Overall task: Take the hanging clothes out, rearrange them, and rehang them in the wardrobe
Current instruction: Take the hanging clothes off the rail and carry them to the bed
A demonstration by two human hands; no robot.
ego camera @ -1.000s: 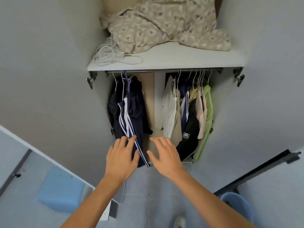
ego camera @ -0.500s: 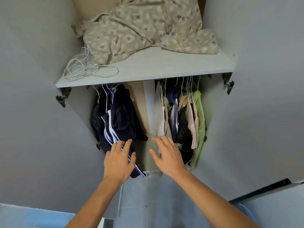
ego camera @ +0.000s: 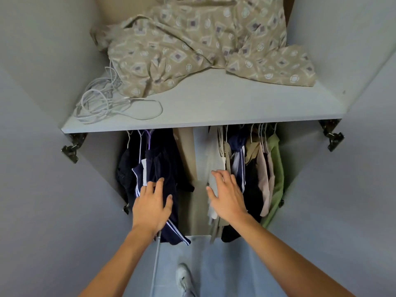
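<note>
Nearest: left hand [ego camera: 152, 207] spread flat on navy striped garment [ego camera: 169, 189], right hand [ego camera: 228, 197] spread on white garment [ego camera: 214, 166], gripping nothing, likely to part the two bunches. Beyond, hanging clothes [ego camera: 255, 168]: about three hangers left, roughly seven right. Farthest, one patterned sheet [ego camera: 203, 43], one cable coil [ego camera: 102, 103] on shelf [ego camera: 214, 110].

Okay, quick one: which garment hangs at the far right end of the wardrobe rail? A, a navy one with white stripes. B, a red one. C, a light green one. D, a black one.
C: the light green garment hangs last on the right, against the wardrobe's side wall.
</note>
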